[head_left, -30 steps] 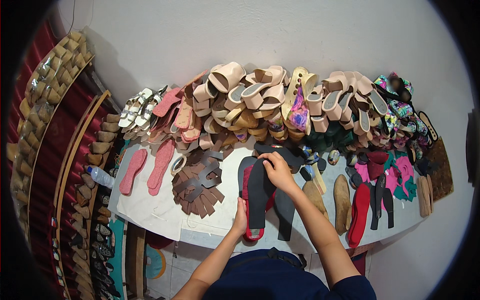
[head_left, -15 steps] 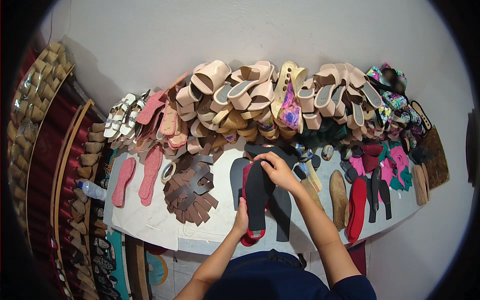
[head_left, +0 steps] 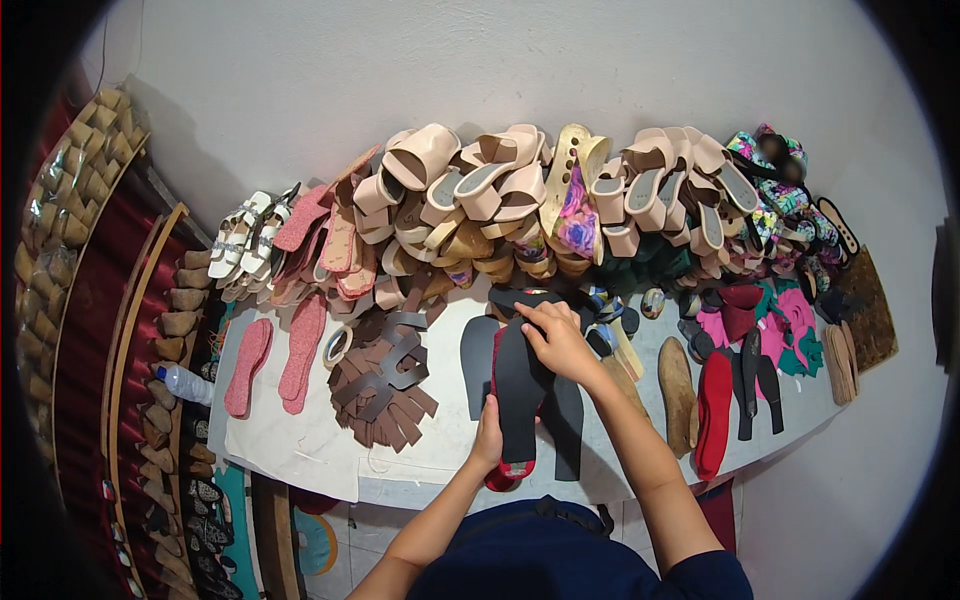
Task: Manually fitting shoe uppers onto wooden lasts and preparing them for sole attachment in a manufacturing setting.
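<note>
A black shoe sole piece (head_left: 519,405) lies lengthwise over a red sole-shaped piece (head_left: 512,470), whose edge shows along its left side and heel end. Closed round the left edge of this stack is my left hand (head_left: 487,436), its thumb against the side. My right hand (head_left: 556,342) grips the upper right part of the black sole piece, fingers bent over its toe end. Dark grey sole pieces lie on the table, one on the left (head_left: 478,368) and one on the right (head_left: 567,432), partly covered by the stack and hand.
Beige heeled sandals (head_left: 490,185) are piled along the wall. Pink insoles (head_left: 248,367), brown strap pieces (head_left: 383,395) and a tape roll (head_left: 337,345) lie left on the white table (head_left: 300,440). Right are a wooden shoe last (head_left: 677,398) and red soles (head_left: 713,415). Shelves of lasts (head_left: 188,300) stand left.
My right hand has shifted slightly right and down along the toe end, its fingers now reaching farther over it. The stack has moved a little; my left hand keeps its grip.
</note>
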`<state>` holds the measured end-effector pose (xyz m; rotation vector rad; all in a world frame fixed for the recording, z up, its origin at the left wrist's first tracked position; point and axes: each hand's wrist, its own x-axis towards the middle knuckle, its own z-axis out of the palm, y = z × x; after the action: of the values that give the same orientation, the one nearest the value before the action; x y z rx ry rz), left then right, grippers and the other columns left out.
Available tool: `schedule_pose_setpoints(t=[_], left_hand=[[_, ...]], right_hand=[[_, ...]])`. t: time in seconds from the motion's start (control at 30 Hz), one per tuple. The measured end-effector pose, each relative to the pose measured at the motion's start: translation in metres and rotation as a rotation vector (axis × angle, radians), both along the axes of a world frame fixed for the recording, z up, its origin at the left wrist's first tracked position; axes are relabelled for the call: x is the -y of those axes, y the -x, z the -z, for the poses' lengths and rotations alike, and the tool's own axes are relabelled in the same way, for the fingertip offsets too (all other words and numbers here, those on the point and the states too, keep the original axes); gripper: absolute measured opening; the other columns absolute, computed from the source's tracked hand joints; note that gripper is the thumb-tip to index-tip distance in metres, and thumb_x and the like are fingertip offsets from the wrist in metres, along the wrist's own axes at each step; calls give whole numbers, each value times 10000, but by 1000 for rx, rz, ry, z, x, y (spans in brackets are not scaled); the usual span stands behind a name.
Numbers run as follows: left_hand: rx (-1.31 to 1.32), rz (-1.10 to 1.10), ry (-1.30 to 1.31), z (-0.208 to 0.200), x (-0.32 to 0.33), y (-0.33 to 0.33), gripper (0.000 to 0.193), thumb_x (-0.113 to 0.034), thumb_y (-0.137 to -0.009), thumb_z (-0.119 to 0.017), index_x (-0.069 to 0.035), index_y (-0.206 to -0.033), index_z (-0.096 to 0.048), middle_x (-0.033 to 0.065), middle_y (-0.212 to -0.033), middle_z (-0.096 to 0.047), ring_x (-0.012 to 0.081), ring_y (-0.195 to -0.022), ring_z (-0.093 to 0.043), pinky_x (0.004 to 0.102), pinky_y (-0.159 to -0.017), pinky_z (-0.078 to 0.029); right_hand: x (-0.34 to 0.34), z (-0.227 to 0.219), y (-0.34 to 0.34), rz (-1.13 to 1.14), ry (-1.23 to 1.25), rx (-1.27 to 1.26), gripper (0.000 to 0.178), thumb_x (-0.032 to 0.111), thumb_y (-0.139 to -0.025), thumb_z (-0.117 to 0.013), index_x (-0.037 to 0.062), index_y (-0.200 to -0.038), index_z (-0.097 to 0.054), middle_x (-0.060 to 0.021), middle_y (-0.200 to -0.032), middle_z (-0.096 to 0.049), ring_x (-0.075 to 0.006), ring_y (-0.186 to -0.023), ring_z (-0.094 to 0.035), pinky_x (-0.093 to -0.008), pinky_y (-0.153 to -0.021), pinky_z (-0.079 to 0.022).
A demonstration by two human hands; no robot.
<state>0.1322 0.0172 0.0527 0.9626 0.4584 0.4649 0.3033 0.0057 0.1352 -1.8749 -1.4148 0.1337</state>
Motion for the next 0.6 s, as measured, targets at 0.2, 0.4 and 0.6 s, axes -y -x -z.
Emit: schedule_pose_setpoints(t=[0.2, 0.4, 0.6], left_hand=[[-29, -33, -115, -24, 6, 1, 400, -220, -854, -476, -15, -1159, -317, 111, -966, -522, 181, -757, -592, 272, -630, -500], [15, -19, -71, -25, 10, 3, 417, -139, -819, -536, -16, -1153, -319, 113, -968, -515, 171, -754, -587, 262, -620, -498], [26, -33, -244, -18, 10, 2, 462, -92, -797, -568, -6, -1178, -321, 98, -1021, -501, 139, -834, -540, 257, -709, -463]], right_hand=[[-1, 12, -8, -74, -209, 37, 220, 115, -769, -533, 60, -970, -604, -100, -822, -568, -275, -847, -479, -383, -794, -356], [0, -8, -2, -148, -117, -91, 148, 28, -777, -487, 37, -879, -595, -107, -778, -527, -276, -819, -467, -330, -764, -375], [-1, -9, -5, -127, -146, -93, 157, 27, -771, -490, 47, -887, -593, -99, -780, -509, -275, -848, -455, -342, -789, -365]])
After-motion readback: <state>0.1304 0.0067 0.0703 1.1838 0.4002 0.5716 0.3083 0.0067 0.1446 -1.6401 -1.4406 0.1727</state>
